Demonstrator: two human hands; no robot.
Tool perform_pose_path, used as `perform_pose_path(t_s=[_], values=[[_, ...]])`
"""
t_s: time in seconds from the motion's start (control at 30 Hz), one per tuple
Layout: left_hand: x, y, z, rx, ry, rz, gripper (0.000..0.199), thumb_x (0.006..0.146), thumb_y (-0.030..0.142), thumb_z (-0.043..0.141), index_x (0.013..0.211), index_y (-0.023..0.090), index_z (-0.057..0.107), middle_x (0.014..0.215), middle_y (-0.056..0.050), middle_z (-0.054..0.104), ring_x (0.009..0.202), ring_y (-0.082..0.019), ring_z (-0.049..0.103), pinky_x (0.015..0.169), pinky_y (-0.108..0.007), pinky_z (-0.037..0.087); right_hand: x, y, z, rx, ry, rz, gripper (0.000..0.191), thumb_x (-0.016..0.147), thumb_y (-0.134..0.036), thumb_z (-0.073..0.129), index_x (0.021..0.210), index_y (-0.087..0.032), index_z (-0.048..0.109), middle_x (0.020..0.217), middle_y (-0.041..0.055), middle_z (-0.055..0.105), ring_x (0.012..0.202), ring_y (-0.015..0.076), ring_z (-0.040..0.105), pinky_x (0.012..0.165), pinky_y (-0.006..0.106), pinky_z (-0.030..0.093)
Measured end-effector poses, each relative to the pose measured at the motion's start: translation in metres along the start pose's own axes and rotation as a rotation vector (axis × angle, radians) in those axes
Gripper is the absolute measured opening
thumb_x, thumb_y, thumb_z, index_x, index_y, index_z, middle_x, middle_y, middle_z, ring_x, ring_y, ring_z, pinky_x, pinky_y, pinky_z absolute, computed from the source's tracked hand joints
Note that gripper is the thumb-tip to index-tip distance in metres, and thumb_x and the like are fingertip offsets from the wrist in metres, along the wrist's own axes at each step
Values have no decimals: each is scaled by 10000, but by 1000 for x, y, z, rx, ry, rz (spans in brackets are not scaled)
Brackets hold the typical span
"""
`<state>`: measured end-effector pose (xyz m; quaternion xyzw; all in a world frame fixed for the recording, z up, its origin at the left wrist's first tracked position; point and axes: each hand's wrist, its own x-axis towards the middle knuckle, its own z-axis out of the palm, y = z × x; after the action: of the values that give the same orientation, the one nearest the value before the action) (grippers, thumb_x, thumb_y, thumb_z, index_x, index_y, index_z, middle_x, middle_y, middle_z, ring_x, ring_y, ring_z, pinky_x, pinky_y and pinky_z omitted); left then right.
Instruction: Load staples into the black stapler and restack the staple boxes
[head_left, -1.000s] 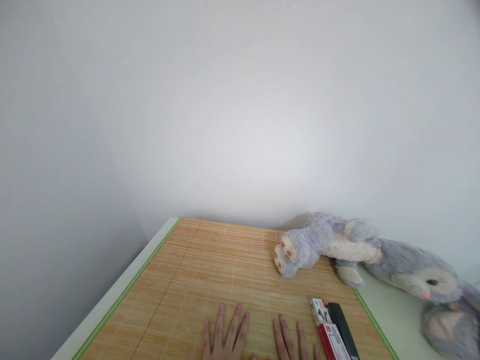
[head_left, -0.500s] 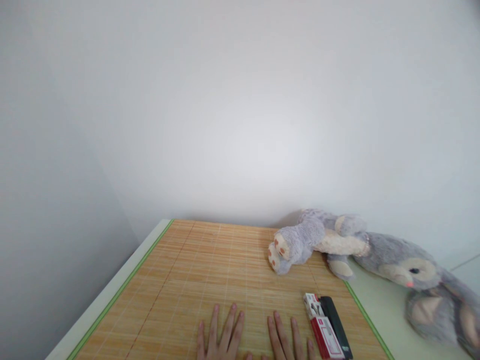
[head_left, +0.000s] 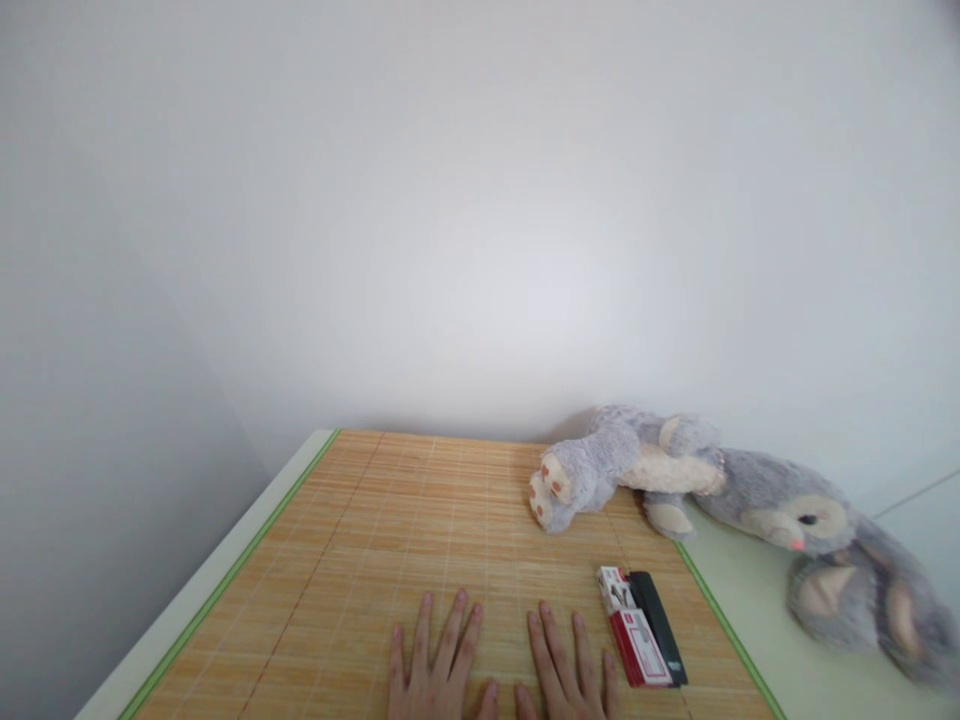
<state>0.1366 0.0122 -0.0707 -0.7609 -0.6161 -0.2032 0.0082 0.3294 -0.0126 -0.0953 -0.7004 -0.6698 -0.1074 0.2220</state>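
Observation:
My left hand (head_left: 435, 665) lies flat on the bamboo mat (head_left: 337, 590), fingers spread and holding nothing. Beside it, my right hand (head_left: 566, 670) also rests palm down with its fingers apart. Just right of that hand is a small red and white box (head_left: 641, 648). A smaller white box (head_left: 616, 590) with a picture on it sits directly behind. Along their right side lies a long dark object (head_left: 658, 625), perhaps a stapler. Neither hand touches these things. The wrists are below the picture's edge.
A grey plush rabbit (head_left: 757, 490) lies on its side at the back right, its feet on the mat and its head and ears on the pale tabletop (head_left: 750, 610). A white wall (head_left: 450, 250) stands behind the table, and another wall is on the left.
The camera view has tilted slightly down and shifted right, so everything sits a little higher and further left, and more of both hands shows. The hands stay flat on the mat.

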Motion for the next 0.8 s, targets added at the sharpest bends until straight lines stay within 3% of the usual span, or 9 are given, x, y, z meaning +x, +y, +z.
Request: perform_pose_path(t_s=[0.23, 0.33, 0.4, 0.47, 0.53, 0.6, 0.7, 0.8], values=[[2, -7, -25, -49, -76, 113, 724, 936, 439, 559, 1599, 430, 269, 1646, 19, 384, 1539, -430, 268, 1207, -718, 175, 4, -2, -16, 75, -68, -17, 689, 939, -446, 527, 1590, -427, 301, 1598, -37, 419, 1492, 431, 374, 1206, 753, 140], [3, -6, -31, -60, -98, 106, 710, 959, 452, 527, 1605, 442, 231, 1649, 24, 374, 1537, -442, 265, 1177, -759, 181, 17, 10, -37, 243, -208, -17, 606, 941, -498, 551, 1533, -449, 431, 1555, -31, 496, 1460, 431, 429, 1154, 756, 306], [3, -4, -34, -69, -103, 102, 704, 970, 453, 514, 1607, 446, 215, 1650, 30, 370, 1543, -437, 251, 1171, -763, 187, 31, 28, -60, 442, -303, -13, 496, 994, -493, 502, 1484, -420, 525, 1526, -16, 550, 1438, 348, 487, 1139, 622, 440], [3, -2, -37, -74, -106, 100, 698, 982, 447, 504, 1613, 435, 208, 1657, 32, 357, 1554, -426, 224, 1183, -751, 183, 46, 55, -84, 574, -177, 108, 486, 1014, -482, 479, 1472, -343, 563, 1563, 17, 519, 1475, 291, 446, 1213, 540, 384], [3, 0, -40, -78, -106, 97, 694, 990, 429, 497, 1619, 421, 203, 1667, 33, 335, 1566, -415, 191, 1199, -738, 167, 59, 87, -100, 628, -6, 263, 543, 964, -540, 555, 1448, -298, 594, 1567, 38, 518, 1503, 297, 398, 1272, 527, 276], [2, 2, -43, -86, -113, 90, 694, 995, 412, 495, 1624, 410, 201, 1678, 34, 311, 1576, -405, 158, 1214, -728, 153, 67, 120, -105, 743, 64, 495, 658, 912, -609, 603, 1475, -271, 567, 1547, 69, 541, 1472, 315, 443, 1267, 525, 281], [1, 1, -47, -119, -129, 73, 679, 1001, 404, 496, 1623, 401, 224, 1686, 32, 297, 1586, -382, 133, 1232, -707, 155, 70, 155, -97, 1045, 14, 731, 780, 880, -660, 613, 1521, -227, 509, 1555, 110, 526, 1451, 321, 473, 1226, 506, 350], [0, 0, -48, -205, -156, 72, 654, 1014, 379, 479, 1624, 370, 242, 1680, 14, 321, 1584, -320, 190, 1258, -649, 196, 68, 160, -83, 1143, -88, 770, 817, 836, -654, 673, 1512, -223, 520, 1517, 111, 567, 1401, 329, 531, 1216, 519, 356]])
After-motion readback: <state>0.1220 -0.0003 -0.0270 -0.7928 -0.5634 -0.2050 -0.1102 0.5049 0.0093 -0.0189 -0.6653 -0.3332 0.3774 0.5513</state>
